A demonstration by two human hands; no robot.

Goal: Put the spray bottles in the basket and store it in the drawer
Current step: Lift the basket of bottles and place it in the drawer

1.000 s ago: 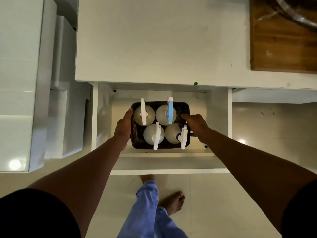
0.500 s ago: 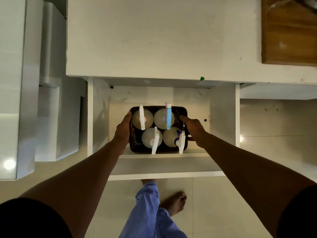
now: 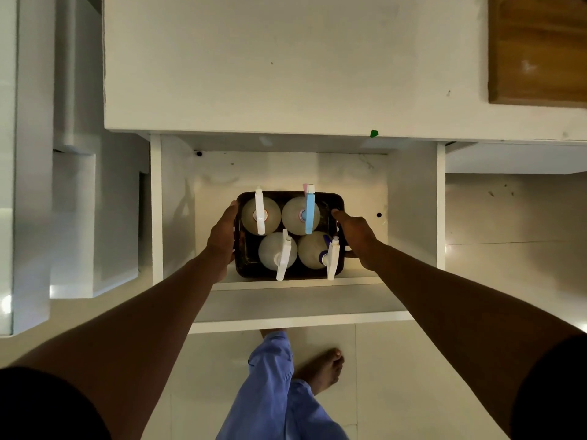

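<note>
A dark rectangular basket (image 3: 251, 272) sits inside the open white drawer (image 3: 413, 211), close to its front wall. Several spray bottles stand upright in it: one with a white trigger (image 3: 259, 211) at back left, one with a blue trigger (image 3: 309, 214) at back right, and two more white-triggered ones (image 3: 283, 255) (image 3: 332, 258) in front. My left hand (image 3: 222, 236) grips the basket's left rim. My right hand (image 3: 357, 236) grips its right rim.
A white countertop (image 3: 286, 65) overhangs the drawer's back. A wooden board (image 3: 540, 49) lies on it at the far right. White cabinets (image 3: 28, 154) stand to the left. My bare foot (image 3: 324, 369) and blue trouser leg (image 3: 273, 392) are below the drawer front.
The basket with both hands on it has sunk lower into the drawer and sits nearer its front wall. The view has shifted slightly.
</note>
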